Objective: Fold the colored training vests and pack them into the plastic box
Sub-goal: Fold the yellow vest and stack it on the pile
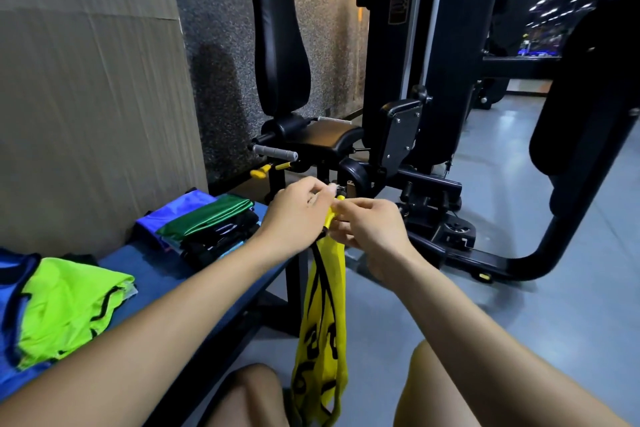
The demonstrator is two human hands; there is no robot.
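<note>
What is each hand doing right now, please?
Left hand: pinching the top of the yellow vest.
Right hand: also pinching the yellow vest's top.

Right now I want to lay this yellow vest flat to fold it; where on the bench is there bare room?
One bare patch of bench lies between the lime vest and the folded stack. Both bench ends are crowded: lime and blue vests near you, the stack at the far end. Both hands hold the yellow vest off the bench edge.

Dim indoor light, wide-angle edge warping, slight motion blur
</note>
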